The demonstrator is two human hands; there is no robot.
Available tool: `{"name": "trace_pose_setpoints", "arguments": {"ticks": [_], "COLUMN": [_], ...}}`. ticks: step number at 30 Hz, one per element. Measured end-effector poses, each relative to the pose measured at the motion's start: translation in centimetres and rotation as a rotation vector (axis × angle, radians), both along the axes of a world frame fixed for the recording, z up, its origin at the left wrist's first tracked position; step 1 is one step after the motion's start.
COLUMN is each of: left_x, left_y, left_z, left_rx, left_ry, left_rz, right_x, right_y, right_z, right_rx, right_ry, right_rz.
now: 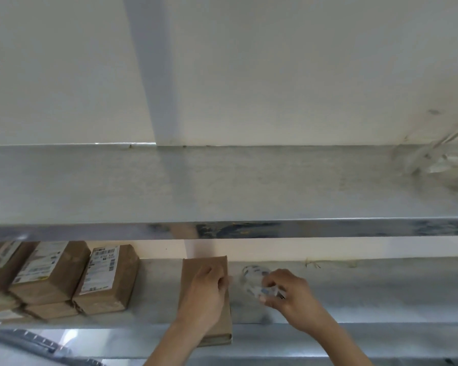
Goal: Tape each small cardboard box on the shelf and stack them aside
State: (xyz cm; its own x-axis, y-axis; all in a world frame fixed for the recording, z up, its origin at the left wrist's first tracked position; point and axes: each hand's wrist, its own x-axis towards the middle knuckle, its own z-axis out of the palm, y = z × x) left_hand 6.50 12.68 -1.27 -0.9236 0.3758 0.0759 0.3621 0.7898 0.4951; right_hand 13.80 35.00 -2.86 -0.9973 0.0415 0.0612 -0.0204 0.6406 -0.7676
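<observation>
A small plain cardboard box (198,268) lies lengthwise on the lower metal shelf (381,299), its near end at the shelf's front edge. My left hand (204,294) lies on top of it, fingers curled over its right edge. Just right of the box my right hand (288,294) grips a roll of clear tape (254,280), blurred by motion. Several labelled cardboard boxes (64,278) are stacked on the same shelf at the left, two layers high.
An upper metal shelf (222,186) spans the view above, with crumpled clear plastic (439,157) at its far right. A white wall with a column stands behind. A dark object (24,339) shows at the bottom left, below the shelf.
</observation>
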Motion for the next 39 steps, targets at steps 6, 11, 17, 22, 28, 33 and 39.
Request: {"name": "trace_pose_setpoints", "arguments": {"ticks": [6, 11, 17, 22, 28, 33, 39], "left_x": [-1.3, -1.2, -0.1, 0.6, 1.0, 0.9, 1.1], "left_y": [-3.9, -6.5, -6.9, -6.2, -6.7, -8.7, -8.6], "left_z": [-0.6, -3.0, -4.2, -3.0, -3.3, -3.9, -4.0], "left_rx": [0.158, 0.273, 0.443, 0.627, 0.849, 1.073, 1.152], "left_ry": [-0.068, -0.316, -0.534, -0.660, -0.808, -0.967, -1.011], "left_rz": [0.336, 0.491, 0.545, 0.537, 0.488, 0.406, 0.270], "right_x": [-2.5, -3.3, -3.7, -5.6, -5.5, -3.7, 0.3], "right_y": [5.6, 5.8, -1.1, -8.9, -10.2, -10.6, -11.5], "right_z": [-4.3, -5.6, -3.8, -1.5, -1.8, 0.1, 1.9], "right_rx": [0.292, 0.467, 0.267, -0.331, -0.610, -0.797, -0.849], "right_ry": [-0.162, -0.310, -0.226, -0.558, -0.438, -0.370, -0.240], "right_rz": [-0.240, -0.192, -0.324, -0.272, -0.496, -0.508, -0.678]}}
